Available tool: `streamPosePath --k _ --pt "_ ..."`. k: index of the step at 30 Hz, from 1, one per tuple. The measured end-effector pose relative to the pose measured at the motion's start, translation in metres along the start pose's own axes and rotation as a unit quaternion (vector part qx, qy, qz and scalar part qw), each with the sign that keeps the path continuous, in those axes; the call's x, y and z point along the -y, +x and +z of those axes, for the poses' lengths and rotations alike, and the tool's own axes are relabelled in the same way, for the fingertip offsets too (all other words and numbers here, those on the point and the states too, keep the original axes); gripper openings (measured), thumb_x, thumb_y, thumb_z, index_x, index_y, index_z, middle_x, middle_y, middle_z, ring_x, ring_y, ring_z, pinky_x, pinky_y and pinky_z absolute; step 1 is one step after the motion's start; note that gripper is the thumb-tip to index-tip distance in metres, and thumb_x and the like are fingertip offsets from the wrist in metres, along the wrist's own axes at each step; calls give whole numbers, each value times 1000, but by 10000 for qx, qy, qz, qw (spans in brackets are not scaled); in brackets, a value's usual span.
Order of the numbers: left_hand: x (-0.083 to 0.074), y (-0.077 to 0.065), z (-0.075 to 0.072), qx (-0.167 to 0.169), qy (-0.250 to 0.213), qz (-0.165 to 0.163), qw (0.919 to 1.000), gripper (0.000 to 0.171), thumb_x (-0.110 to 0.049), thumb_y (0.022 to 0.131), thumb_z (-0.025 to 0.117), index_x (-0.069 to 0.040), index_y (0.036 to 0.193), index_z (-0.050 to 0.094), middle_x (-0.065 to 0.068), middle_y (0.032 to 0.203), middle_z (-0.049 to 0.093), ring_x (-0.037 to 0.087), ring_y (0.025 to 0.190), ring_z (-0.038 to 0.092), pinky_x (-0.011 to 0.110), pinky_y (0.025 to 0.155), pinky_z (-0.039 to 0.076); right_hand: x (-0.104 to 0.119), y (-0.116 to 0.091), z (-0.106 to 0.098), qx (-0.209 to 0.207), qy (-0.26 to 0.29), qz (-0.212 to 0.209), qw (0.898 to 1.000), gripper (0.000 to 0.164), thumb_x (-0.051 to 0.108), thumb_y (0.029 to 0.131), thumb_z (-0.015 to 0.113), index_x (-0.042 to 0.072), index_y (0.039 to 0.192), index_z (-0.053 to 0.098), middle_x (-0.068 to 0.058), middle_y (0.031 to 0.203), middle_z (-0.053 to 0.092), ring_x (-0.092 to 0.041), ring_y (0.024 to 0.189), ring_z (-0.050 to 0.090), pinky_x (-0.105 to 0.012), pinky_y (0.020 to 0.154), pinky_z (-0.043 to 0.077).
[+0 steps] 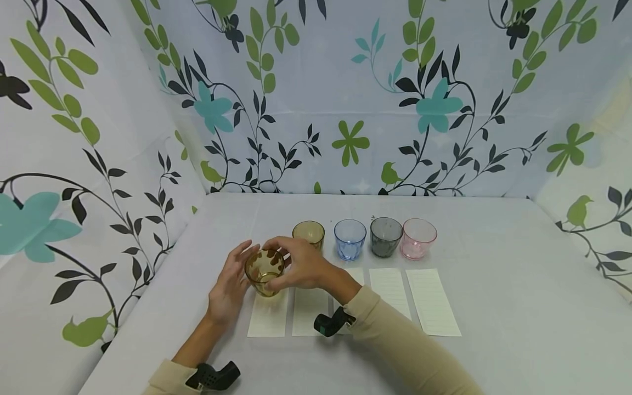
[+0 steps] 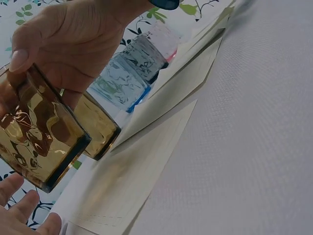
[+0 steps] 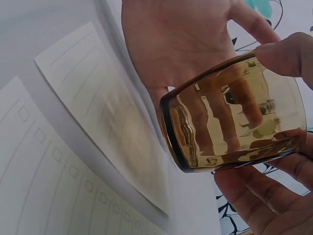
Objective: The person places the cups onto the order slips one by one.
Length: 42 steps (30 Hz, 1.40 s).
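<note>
An amber drinking glass [image 1: 264, 269] is held tilted above the leftmost lined paper slip [image 1: 267, 322]. My right hand [image 1: 307, 267] grips it near the rim, thumb on one side and fingers on the other. My left hand [image 1: 229, 293] is at the glass's left, palm facing it. Through the amber wall its fingers show in the right wrist view. In the left wrist view, the left fingers [image 2: 27, 205] are extended just below the glass. A second amber glass [image 1: 309, 230] stands behind the right hand, partly covered by it.
A blue glass [image 1: 350, 241], a grey glass [image 1: 386, 237] and a pink glass [image 1: 418, 240] stand in a row to the right. Several paper slips lie side by side before them, the rightmost slip [image 1: 434, 304] fully visible. Patterned cloth [image 1: 321, 99] hangs behind the white table [image 1: 518, 307].
</note>
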State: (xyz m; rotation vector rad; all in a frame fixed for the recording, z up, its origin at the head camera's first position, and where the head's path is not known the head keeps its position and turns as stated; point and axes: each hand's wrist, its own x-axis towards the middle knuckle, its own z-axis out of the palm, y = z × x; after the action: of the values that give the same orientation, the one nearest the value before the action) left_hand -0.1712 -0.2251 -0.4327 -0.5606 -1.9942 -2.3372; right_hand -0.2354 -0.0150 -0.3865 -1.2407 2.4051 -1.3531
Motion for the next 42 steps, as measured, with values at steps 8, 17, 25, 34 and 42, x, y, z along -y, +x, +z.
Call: streamPosePath --k 8,17,25,34,42 --pt "5 0 2 0 171 -33 9998 57 -26 106 18 -8 160 15 15 162 24 29 153 16 54 118 13 -5 -6 5 -49 140 46 9999 70 29 72 86 6 133 60 -12 123 67 -24 106 64 -30 86 57" --pt "8 -1 3 56 273 82 9996 55 -27 106 22 -11 158 22 10 160 30 33 150 20 60 117 8 -15 -10 14 8 249 266 9993 71 26 71 89 5 133 60 -10 125 66 -21 106 64 -28 86 57" --pt "8 -2 3 134 400 228 9988 55 -26 106 26 -11 158 23 11 159 32 29 147 26 62 116 9 -17 -12 17 12 195 194 9996 70 24 73 87 4 134 59 -11 126 65 -21 107 63 -22 85 54" --pt "9 -1 4 174 383 411 9983 56 -18 103 31 -9 158 24 12 158 34 28 146 29 60 113 12 -15 -13 15 257 67 287 9992 74 29 77 86 10 141 55 -9 133 62 -19 113 60 -24 88 54" --pt "16 0 3 175 432 511 9976 63 -2 99 45 -6 158 23 20 158 34 28 146 30 34 115 32 -11 -17 8 327 614 371 9969 85 29 77 90 13 150 48 -8 138 58 -21 119 59 -35 89 58"
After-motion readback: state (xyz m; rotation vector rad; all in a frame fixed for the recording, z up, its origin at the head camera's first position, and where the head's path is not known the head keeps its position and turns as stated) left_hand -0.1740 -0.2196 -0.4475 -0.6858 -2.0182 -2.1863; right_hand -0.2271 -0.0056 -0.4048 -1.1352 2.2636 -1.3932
